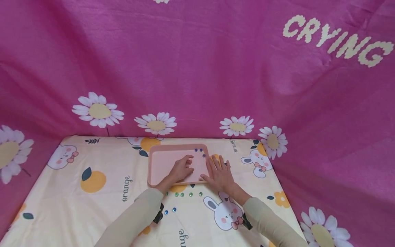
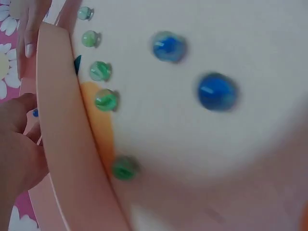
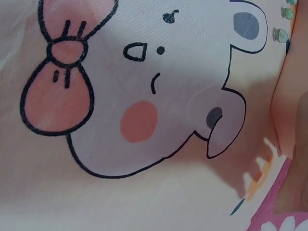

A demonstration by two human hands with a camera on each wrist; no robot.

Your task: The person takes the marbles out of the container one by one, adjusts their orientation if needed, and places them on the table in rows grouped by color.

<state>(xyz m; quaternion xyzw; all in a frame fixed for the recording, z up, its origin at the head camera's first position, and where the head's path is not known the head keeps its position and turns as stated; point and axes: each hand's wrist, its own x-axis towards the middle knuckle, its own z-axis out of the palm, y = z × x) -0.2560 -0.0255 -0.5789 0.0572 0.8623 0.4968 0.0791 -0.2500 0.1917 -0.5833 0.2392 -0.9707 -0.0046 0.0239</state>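
Observation:
A shallow pink tray lies on the patterned cloth, with several dark blue marbles in its far right corner. My left hand is over the tray's right half, its fingers loosely bent and thumb and forefinger apart. A blue marble shows by those fingers in the left wrist view; I see none gripped. My right hand rests at the tray's right side, fingers spread fairly straight, thumb over the near corner. Nearer than the tray, green marbles form a row, with two lighter blue marbles before them.
The cream cloth is printed with oranges and rabbits and covers the table. Pink-purple fabric with daisies hangs behind and on both sides. The green marbles lie close to the tray's near wall, beneath the left wrist.

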